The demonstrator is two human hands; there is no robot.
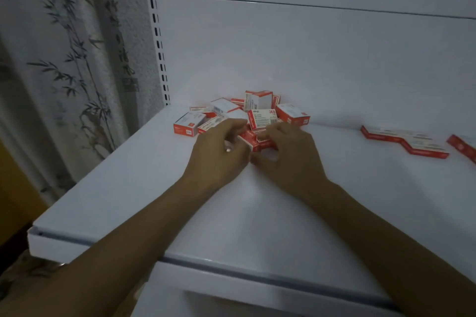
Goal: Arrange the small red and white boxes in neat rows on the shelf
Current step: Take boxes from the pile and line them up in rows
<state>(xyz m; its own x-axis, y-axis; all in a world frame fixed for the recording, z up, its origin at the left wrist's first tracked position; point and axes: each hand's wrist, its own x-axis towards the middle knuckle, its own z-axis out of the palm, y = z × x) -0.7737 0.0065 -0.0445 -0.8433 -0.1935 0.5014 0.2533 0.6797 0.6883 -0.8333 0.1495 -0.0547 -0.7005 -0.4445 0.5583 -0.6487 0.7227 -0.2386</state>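
A loose pile of small red and white boxes (260, 108) lies on the white shelf (134, 188) near its back wall. My left hand (219, 152) and my right hand (288, 154) meet at the front of the pile, and their curled fingers grip a few small boxes (253, 140) between them. Some boxes in the pile stand on edge, others lie flat or tilted. Further right, a short staggered row of flat boxes (407, 143) rests on the shelf, and one more box (463, 148) shows at the frame's right edge.
The shelf's back panel (309, 54) rises right behind the pile. A slotted upright (158, 41) stands at the back left corner. The shelf's front edge (231, 267) runs across below my forearms. A curtain with a bamboo print (72, 64) hangs to the left.
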